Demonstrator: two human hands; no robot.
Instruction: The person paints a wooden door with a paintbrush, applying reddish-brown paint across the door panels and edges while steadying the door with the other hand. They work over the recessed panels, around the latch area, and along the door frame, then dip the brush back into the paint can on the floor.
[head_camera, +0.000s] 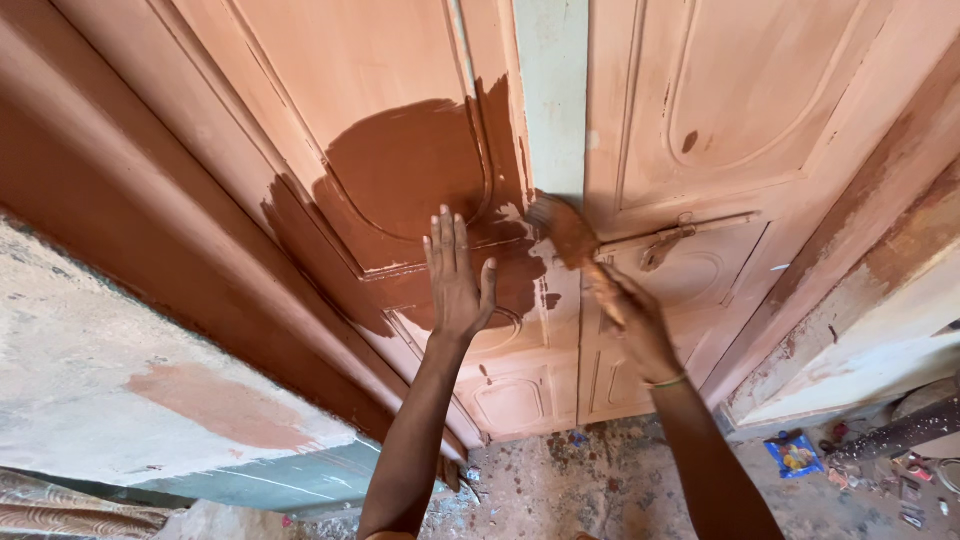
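Note:
A pale pink double door (700, 110) fills the view, with a dark brown painted patch (410, 170) on its left leaf. My left hand (455, 275) lies flat and open against the door, at the lower edge of the brown patch. My right hand (625, 315) grips a paintbrush (562, 228) whose brown bristles touch the door near the gap between the leaves. The brush is blurred. A thin bangle circles my right wrist.
A metal latch bar (680, 232) crosses the right leaf beside the brush. The brown door frame (130, 230) and a rough plaster wall (90, 370) stand at the left. Debris, a blue packet (795, 455) and small litter lie on the floor at the lower right.

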